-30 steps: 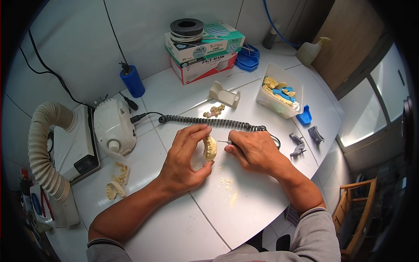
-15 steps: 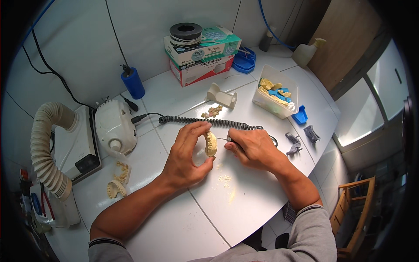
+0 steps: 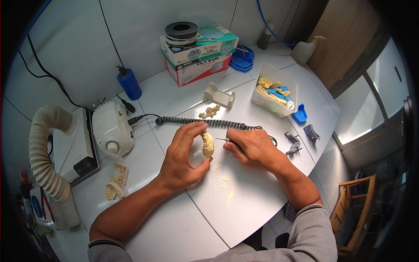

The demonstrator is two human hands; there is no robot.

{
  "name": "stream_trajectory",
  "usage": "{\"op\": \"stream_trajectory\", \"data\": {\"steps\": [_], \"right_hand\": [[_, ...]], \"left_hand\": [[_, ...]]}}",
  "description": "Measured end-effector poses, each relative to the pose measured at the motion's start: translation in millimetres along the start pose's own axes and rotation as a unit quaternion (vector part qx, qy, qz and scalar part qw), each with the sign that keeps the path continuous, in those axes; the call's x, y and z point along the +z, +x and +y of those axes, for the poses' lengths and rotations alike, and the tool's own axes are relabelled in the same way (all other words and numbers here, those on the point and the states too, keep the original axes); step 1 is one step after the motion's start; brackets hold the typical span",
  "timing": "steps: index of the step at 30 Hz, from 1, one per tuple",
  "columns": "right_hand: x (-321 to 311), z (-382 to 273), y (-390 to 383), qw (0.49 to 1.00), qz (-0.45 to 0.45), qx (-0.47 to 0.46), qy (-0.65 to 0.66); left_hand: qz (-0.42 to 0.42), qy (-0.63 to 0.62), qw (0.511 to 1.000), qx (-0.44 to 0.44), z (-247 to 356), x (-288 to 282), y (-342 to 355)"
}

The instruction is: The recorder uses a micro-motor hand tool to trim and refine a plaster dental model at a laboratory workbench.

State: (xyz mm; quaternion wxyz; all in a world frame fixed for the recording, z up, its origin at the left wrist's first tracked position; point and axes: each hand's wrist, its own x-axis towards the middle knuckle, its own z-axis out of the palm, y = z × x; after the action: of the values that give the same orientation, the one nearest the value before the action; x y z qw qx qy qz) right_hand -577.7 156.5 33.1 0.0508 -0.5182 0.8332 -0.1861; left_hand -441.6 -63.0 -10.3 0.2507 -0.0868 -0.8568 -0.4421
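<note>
My left hand (image 3: 182, 157) grips a pale yellow plaster dental model (image 3: 208, 145) on edge between thumb and fingertips, its row of teeth along the left side. Closed in my right hand (image 3: 254, 148) is a rotary handpiece (image 3: 228, 139), its body mostly hidden by the fingers. The thin bur points left at the model, with a small gap between them. Yellow plaster shavings (image 3: 223, 181) lie on the white tiled table below. A coiled black cord (image 3: 196, 121) runs behind my hands from the white control unit (image 3: 112, 129).
Loose tooth pieces (image 3: 209, 112) and a cream holder (image 3: 219, 95) lie beyond the cord. A clear tub (image 3: 274, 98) of plaster and blue pieces stands at the back right, near grey parts (image 3: 293, 143). At left are a ribbed hose (image 3: 46, 153) and another dental model (image 3: 114, 191).
My left hand has turned the dental model slightly, so more of its smooth side shows. The gap between bur and model looks a little wider. The whole view has shifted slightly.
</note>
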Motion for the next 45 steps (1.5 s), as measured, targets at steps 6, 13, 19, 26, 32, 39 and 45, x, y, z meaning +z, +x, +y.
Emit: {"op": "stream_trajectory", "data": {"steps": [6, 13, 19, 26, 32, 39, 45], "right_hand": [[0, 0, 0, 1.0, -0.005, 0.0, -0.003], [0, -1, 0, 1.0, -0.004, 0.0, 0.002], [-1, 0, -1, 1.0, -0.005, -0.001, 0.005], [6, -1, -2, 1.0, 0.026, -0.012, -0.004], [3, -4, -3, 1.0, 0.025, -0.005, 0.015], [7, -3, -2, 0.999, 0.029, -0.017, -0.004], [9, -4, -2, 0.999, 0.024, -0.014, -0.023]], "left_hand": [[0.001, -0.006, 1.0, -0.002, 0, -1, -1], [0.0, -0.018, 1.0, -0.005, -1, -3, -2], [0.003, -0.022, 1.0, -0.009, -1, -2, -3], [0.009, -0.017, 1.0, -0.012, -1, -3, -3], [-0.001, -0.018, 1.0, -0.023, 0, -3, -3], [0.0, 0.0, 1.0, -0.019, 0, -4, -2], [-0.003, 0.003, 1.0, -0.016, -2, -2, -5]]}}
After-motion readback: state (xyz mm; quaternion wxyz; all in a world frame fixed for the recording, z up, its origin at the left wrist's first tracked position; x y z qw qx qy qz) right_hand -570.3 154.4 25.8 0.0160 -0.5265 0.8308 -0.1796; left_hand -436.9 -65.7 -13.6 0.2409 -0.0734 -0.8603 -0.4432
